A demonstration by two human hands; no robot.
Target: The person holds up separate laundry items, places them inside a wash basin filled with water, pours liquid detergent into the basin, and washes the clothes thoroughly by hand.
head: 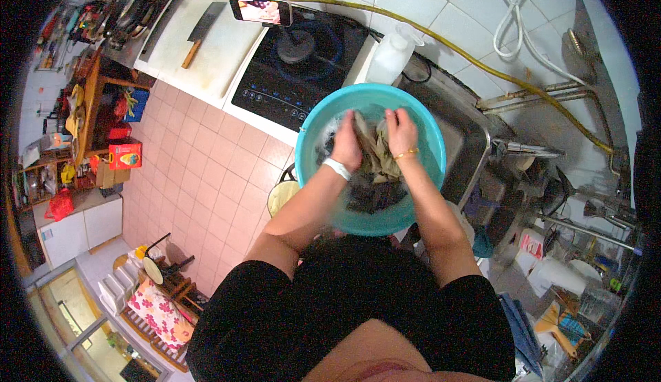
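A turquoise plastic basin (364, 225) holds cloudy, sudsy water and wet fabric. My left hand (347, 143) and my right hand (402, 133) are inside it, a short way apart. Between them stretches a wet beige-olive cloth (382, 149), with a hand gripping each side. The fingertips of both hands are partly hidden in its folds, and the left hand is slightly blurred. Dark cloth (374, 200) lies in the water nearer to me. White foam (330, 130) gathers along the basin's left side.
The basin overlaps a metal sink (467, 123) on the right. A black induction cooktop (263, 79) is at the left, with a phone (261, 11) on a stand above it. Farther left, a cleaver (202, 28) lies on a white cutting board (227, 51). A translucent jug (391, 57) stands behind the basin.
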